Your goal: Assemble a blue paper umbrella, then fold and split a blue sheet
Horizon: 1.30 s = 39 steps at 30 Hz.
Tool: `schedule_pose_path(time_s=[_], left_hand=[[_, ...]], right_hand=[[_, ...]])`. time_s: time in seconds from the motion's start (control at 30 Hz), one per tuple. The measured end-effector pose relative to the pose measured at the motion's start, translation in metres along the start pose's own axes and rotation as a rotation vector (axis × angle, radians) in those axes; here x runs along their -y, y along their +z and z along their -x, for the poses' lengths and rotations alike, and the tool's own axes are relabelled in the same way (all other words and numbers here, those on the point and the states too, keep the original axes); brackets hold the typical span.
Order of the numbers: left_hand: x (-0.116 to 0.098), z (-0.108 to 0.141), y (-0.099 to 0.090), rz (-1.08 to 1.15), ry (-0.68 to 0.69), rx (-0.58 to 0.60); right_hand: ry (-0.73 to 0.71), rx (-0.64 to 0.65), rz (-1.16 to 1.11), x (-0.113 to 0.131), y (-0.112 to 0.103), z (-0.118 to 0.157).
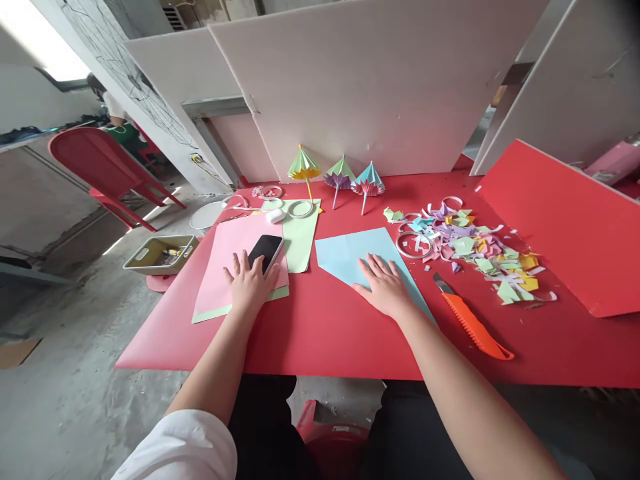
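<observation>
On the red table, my left hand (250, 279) rests with fingers spread over pink paper (225, 257), touching the lower end of a black phone (266, 252). My right hand (384, 283) lies flat, fingers apart, on a folded light blue sheet (345, 250). Green paper (300, 243) lies between the two sheets. An orange-handled knife (473, 323) with its blade showing is to the right of the blue sheet. Three small paper umbrellas, one green and yellow (303, 163), one green and purple (341, 173), one blue and red (369, 181), lean at the back.
Colourful paper scraps (465, 243) and tape rolls (414, 245) lie on the right. A white case (275, 216) and another tape roll (301, 209) sit at the back left. Left of the table are a bin (163, 268) and a red chair (95, 157). A person (114, 107) is farther back.
</observation>
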<state>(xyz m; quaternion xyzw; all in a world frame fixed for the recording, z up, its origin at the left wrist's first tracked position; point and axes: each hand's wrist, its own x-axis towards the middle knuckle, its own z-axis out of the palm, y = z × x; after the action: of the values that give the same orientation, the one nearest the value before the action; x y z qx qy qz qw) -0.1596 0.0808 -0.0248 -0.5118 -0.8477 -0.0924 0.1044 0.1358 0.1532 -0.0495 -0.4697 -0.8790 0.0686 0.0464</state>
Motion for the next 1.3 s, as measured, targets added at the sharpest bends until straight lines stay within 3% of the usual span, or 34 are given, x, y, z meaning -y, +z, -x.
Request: schedule_pose_path(time_s=[0.2,0.27,0.53,0.9,1.13,1.3], left_hand=[[0.009,0.001,0.000,0.065,0.006,-0.021],[0.019,0.008,0.000,0.078,0.007,-0.052],[0.061,0.044,-0.005,0.190,0.043,0.022],[0.057,0.047,-0.011,0.121,0.112,0.062],[0.059,0.047,-0.011,0.202,0.091,0.083],[0.056,0.033,-0.017,0.308,0.035,0.136]], right_hand=[[0.006,0.002,0.023,0.001,-0.001,0.001],[0.009,-0.004,0.030,0.001,-0.001,0.001],[0.004,-0.022,0.060,0.000,0.002,0.001],[0.007,-0.034,0.097,-0.003,0.007,0.001],[0.017,-0.008,0.098,0.000,0.002,0.001],[0.007,-0.021,0.103,-0.002,0.004,0.001]])
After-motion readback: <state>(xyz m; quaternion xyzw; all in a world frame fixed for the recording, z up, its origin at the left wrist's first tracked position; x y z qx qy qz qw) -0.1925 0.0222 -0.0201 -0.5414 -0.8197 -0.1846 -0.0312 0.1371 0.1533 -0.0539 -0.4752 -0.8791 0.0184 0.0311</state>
